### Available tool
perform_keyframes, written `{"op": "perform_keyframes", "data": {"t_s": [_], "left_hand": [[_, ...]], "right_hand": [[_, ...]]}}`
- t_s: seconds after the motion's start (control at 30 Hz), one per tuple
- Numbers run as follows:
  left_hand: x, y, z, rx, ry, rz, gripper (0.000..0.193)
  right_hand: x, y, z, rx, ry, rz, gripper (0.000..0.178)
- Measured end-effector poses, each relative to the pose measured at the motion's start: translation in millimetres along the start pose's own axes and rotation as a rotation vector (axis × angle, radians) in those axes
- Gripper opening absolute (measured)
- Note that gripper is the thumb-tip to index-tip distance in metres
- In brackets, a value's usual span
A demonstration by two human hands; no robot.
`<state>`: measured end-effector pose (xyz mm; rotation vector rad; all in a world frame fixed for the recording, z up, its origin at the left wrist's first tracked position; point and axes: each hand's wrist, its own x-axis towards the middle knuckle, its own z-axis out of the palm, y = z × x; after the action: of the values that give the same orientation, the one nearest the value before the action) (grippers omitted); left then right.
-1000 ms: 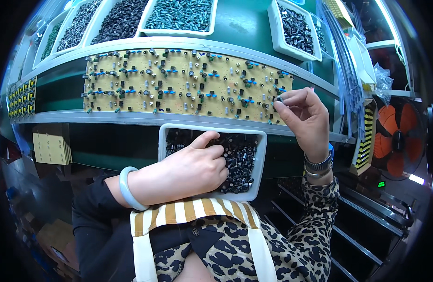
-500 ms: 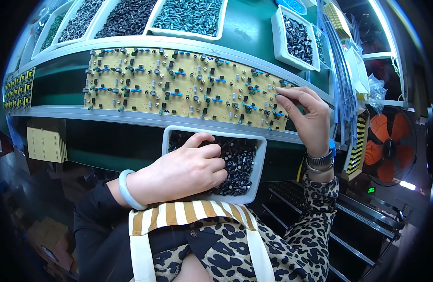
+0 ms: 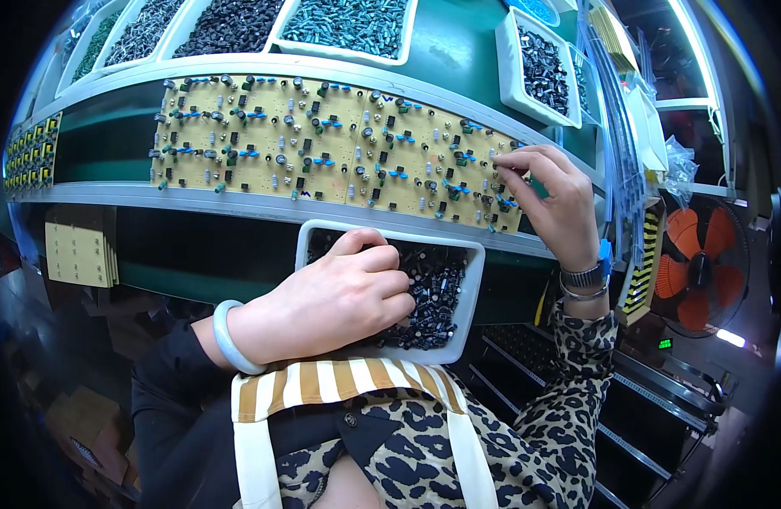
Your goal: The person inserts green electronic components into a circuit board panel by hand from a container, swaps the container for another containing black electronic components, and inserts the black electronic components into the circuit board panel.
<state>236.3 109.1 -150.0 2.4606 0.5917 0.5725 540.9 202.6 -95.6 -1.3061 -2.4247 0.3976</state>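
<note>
Bent over a white plastic bin [image 3: 472, 284] of small black cylindrical capacitors [image 3: 439, 293], my left hand [image 3: 335, 293] has its fingers curled in. Whatever its fingertips may grip is hidden behind the knuckles. My right hand [image 3: 558, 197] pinches thumb and forefinger together at the right end of a yellow circuit board [image 3: 386, 200]. Any part between those fingertips is too small to make out. Another yellow board [image 3: 259, 180] joins it on the left. Both carry rows of black, blue, green and grey components.
Metal rails [image 3: 237, 204] edge the boards' green track. Behind stand white bins of green parts [image 3: 348, 27], black parts [image 3: 225, 27] and, at right, dark capacitors [image 3: 543, 72]. Yellow boards [image 3: 81, 246] stand stacked at left. An orange-bladed fan [image 3: 701, 265] is at far right.
The view has shifted slightly. My right fingertips remain at the board's right end, a touch farther left. My left hand stays curled in the bin with only small finger motion.
</note>
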Motion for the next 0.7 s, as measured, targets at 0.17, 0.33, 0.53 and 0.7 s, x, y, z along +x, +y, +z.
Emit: {"op": "perform_keyframes", "data": {"t_s": [0.17, 0.33, 0.53, 0.7], "left_hand": [[-2, -2, 3, -0.016, 0.077, -0.004, 0.019], [-2, -3, 1, -0.045, 0.168, -0.027, 0.025], [6, -7, -13, -0.058, 0.303, -0.102, 0.033], [11, -14, -30, -0.081, 0.450, -0.228, 0.032]], "right_hand": [[-1, 2, 3, 0.072, -0.008, 0.043, 0.014], [-3, 3, 7, 0.032, 0.035, 0.032, 0.013], [-2, 7, 7, -0.099, 0.034, -0.088, 0.017], [-12, -17, 14, -0.136, 0.227, -0.062, 0.015]]}}
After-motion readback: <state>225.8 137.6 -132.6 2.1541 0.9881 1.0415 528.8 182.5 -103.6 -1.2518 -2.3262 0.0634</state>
